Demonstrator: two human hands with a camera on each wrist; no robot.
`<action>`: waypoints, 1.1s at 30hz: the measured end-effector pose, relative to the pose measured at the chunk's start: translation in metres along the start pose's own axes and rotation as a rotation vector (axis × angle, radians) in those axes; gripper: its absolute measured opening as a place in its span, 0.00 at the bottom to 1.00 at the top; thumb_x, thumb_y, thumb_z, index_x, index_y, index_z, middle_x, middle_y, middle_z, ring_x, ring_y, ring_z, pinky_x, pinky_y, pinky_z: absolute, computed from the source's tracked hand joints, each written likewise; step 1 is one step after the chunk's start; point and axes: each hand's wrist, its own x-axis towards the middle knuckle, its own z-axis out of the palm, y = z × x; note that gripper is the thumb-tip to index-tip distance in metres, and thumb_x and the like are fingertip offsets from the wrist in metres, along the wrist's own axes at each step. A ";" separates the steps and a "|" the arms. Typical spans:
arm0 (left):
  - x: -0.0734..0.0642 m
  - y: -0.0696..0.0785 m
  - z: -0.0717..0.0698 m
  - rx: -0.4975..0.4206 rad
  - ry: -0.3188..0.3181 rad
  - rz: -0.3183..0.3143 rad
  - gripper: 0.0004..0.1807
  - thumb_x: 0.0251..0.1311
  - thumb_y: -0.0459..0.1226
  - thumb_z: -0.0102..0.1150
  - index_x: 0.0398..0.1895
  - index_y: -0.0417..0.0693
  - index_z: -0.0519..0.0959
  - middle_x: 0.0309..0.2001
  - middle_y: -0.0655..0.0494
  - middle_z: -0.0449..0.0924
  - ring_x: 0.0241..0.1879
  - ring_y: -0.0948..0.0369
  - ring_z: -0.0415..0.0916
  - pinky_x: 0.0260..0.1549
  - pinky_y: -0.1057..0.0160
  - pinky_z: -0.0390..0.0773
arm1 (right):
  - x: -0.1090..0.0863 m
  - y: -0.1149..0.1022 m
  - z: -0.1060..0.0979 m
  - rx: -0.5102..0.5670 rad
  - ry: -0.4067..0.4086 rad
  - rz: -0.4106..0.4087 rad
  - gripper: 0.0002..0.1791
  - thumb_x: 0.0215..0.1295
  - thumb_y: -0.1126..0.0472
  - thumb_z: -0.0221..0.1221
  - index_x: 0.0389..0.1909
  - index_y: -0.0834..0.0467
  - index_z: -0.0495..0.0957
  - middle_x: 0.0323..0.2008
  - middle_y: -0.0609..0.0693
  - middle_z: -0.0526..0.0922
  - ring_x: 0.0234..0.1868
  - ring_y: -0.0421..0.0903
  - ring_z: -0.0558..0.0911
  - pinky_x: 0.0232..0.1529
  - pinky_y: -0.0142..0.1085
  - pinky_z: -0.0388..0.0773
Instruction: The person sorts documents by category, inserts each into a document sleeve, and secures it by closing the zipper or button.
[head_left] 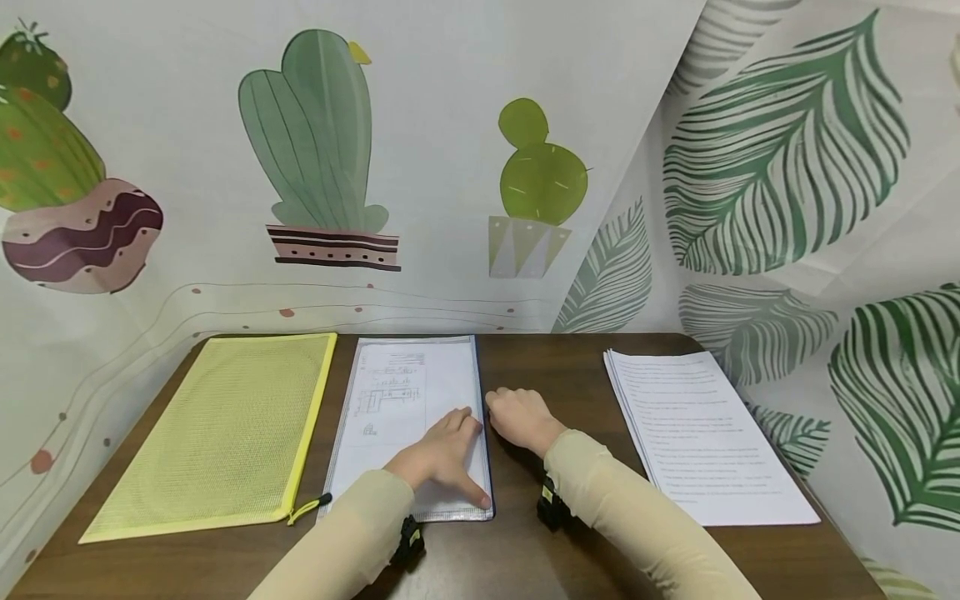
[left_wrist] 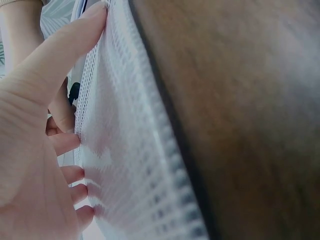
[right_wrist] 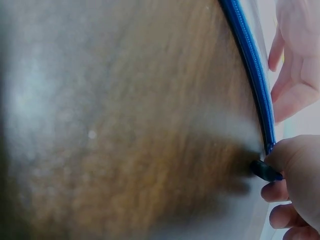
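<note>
A clear mesh zipper pouch (head_left: 375,467) with printed sheets inside lies flat on the table. Spread over its right side, my left hand (head_left: 446,450) rests on the mesh, with thumb and fingertips touching it, as the left wrist view also shows. Along the pouch's right edge runs a blue zipper (right_wrist: 254,75). My right hand (head_left: 523,418) is at that edge and pinches the zipper pull (right_wrist: 265,171), whose dark tip sticks out between thumb and fingers. The slider itself is mostly hidden by the thumb.
Left of the pouch lies a yellow mesh zipper pouch (head_left: 217,433) with a dark-tipped yellow pull cord (head_left: 309,507). A stack of printed paper (head_left: 705,442) lies at the right of the brown table (head_left: 555,367). A patterned wall covering (head_left: 442,167) stands behind.
</note>
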 end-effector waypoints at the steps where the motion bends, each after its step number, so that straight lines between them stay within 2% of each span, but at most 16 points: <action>1: 0.000 0.000 0.000 -0.003 0.001 -0.003 0.61 0.27 0.64 0.73 0.65 0.42 0.60 0.71 0.37 0.49 0.72 0.45 0.45 0.71 0.51 0.49 | 0.000 0.000 0.000 -0.001 0.002 -0.001 0.06 0.59 0.58 0.59 0.29 0.56 0.76 0.25 0.49 0.78 0.19 0.44 0.75 0.16 0.37 0.73; 9: 0.000 0.000 0.002 -0.001 0.007 0.004 0.60 0.26 0.64 0.74 0.64 0.43 0.61 0.71 0.37 0.49 0.72 0.44 0.46 0.71 0.50 0.49 | 0.003 0.001 0.000 -0.010 0.008 0.012 0.06 0.59 0.58 0.59 0.30 0.56 0.76 0.25 0.50 0.79 0.20 0.45 0.76 0.18 0.38 0.75; 16: 0.005 -0.007 0.012 0.014 0.027 0.000 0.62 0.25 0.66 0.73 0.66 0.45 0.59 0.72 0.39 0.47 0.73 0.45 0.43 0.72 0.51 0.45 | 0.006 0.003 0.001 -0.008 0.003 0.025 0.06 0.59 0.58 0.59 0.30 0.56 0.76 0.26 0.50 0.79 0.20 0.47 0.77 0.18 0.39 0.75; 24: 0.008 -0.010 0.015 0.030 0.021 -0.009 0.64 0.23 0.66 0.73 0.66 0.45 0.59 0.73 0.40 0.47 0.73 0.44 0.42 0.72 0.51 0.44 | 0.010 0.004 0.002 -0.012 0.005 0.037 0.06 0.59 0.58 0.59 0.28 0.56 0.75 0.25 0.50 0.79 0.20 0.47 0.78 0.18 0.39 0.75; 33: 0.002 -0.003 0.006 0.038 -0.002 -0.015 0.62 0.26 0.65 0.73 0.65 0.43 0.60 0.72 0.38 0.48 0.72 0.43 0.44 0.72 0.50 0.46 | 0.014 0.003 0.002 -0.005 -0.034 0.065 0.06 0.60 0.58 0.58 0.29 0.56 0.75 0.27 0.50 0.80 0.23 0.48 0.79 0.21 0.40 0.77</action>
